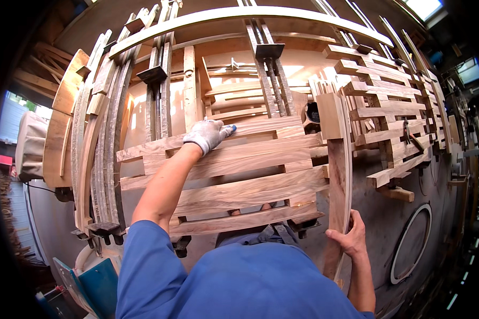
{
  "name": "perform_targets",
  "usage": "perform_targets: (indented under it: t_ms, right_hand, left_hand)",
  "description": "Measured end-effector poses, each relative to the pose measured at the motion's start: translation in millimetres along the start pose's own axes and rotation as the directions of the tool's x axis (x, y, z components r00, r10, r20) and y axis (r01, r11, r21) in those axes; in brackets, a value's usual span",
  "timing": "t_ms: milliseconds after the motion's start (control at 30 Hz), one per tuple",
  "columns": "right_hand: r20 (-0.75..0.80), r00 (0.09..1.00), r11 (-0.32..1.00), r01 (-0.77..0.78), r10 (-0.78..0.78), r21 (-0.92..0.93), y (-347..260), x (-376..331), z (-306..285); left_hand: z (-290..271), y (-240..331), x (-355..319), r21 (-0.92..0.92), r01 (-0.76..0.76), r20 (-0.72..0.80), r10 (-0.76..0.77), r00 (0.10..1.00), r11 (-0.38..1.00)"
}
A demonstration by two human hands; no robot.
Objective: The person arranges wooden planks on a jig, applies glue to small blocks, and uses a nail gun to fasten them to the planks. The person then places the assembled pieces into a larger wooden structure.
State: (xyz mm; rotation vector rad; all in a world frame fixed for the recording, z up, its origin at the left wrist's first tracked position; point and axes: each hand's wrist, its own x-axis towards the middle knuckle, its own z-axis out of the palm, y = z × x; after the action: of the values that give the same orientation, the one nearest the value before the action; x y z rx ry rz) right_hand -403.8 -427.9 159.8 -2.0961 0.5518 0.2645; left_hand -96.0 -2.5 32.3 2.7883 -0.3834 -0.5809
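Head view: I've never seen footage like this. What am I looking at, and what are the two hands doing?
This is one picture from a wide fisheye camera worn on a person's head, looking down, so straight edges bend near the rim. No machine here: a person in a blue shirt works with two hands. The left hand, in a light work glove, presses flat on a frame of wooden slats lying on the workbench. The bare right hand grips the lower part of a long curved wooden side piece at the frame's right end. Behind stand metal clamps and another slatted frame.

Bright daylight, heavy fisheye bending
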Motion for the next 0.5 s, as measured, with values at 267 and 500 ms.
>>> perform_targets:
  t_ms: [267, 500]
  right_hand:
    - [0.146, 0.982, 0.983, 0.136, -0.118, -0.123, -56.0, 21.3, 3.3]
    - [0.379, 0.878, 0.704, 0.465, -0.292, -0.537, -117.4, 56.9, 55.7]
  left_hand:
    - [22.4, 50.4, -40.6, 0.147, -0.033, -0.193, 0.062, 0.979, 0.989]
    - [37.5, 129.7, -188.1, 0.177, -0.795, -0.61, 0.699, 0.373, 0.579]
